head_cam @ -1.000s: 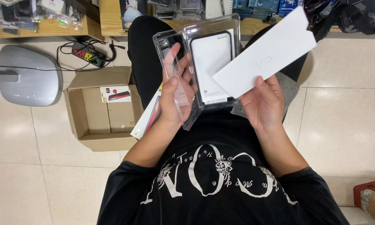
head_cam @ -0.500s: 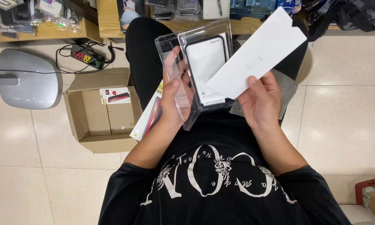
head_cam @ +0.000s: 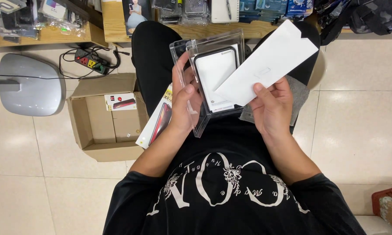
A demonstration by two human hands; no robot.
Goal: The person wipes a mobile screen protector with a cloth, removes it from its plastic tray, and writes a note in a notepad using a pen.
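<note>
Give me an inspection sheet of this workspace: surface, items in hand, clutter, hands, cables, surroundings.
Surface: pale tiled floor; work is done over the person's lap.
Items in hand: clear plastic case box with a white insert; white card sleeve.
Clutter: open cardboard box on the floor; flat phone-case package by the left thigh.
Hands: left hand grips the clear box; right hand holds the sleeve.
Cables: power strip with black cords.
Surroundings: wooden shelf of packaged goods; grey stand base.

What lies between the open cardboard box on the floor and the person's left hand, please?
In the head view, a flat printed package lies on the thigh, between the cardboard box and left hand.
</note>
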